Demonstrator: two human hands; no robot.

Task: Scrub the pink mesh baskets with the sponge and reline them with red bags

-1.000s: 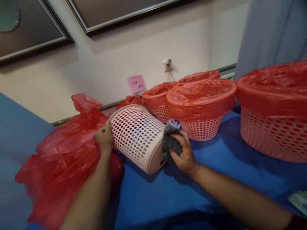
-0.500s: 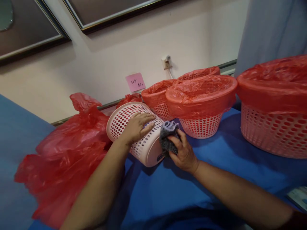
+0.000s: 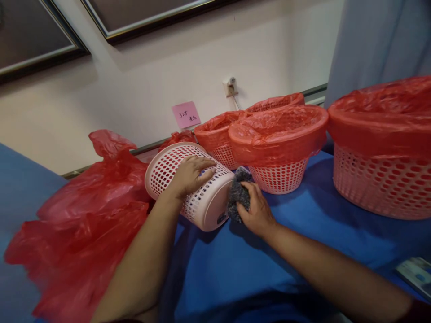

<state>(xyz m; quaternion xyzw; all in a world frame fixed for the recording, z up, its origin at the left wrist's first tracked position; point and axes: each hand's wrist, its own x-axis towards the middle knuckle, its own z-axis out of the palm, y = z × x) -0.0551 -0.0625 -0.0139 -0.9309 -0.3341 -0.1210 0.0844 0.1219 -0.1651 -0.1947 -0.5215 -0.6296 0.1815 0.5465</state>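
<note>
A pale pink perforated basket (image 3: pixel 161 168) lies on its side on the blue table (image 3: pixel 303 224), its base turned toward me. My left hand (image 3: pixel 188 176) rests on top of the basket with fingers curled over its wall, holding it steady. My right hand (image 3: pixel 256 211) grips a grey cloth (image 3: pixel 237 193) and presses it against the basket's base edge.
Crumpled red plastic bags (image 3: pixel 84 215) are heaped at the left. Behind and to the right stand several pink baskets lined with red bags (image 3: pixel 279 134), the largest (image 3: pixel 380 148) at far right. A pink note (image 3: pixel 186 115) and a socket (image 3: pixel 229 86) are on the wall.
My left hand has moved from the basket's open rim onto the top of its wall. The right hand and cloth have shifted slightly along the basket's base.
</note>
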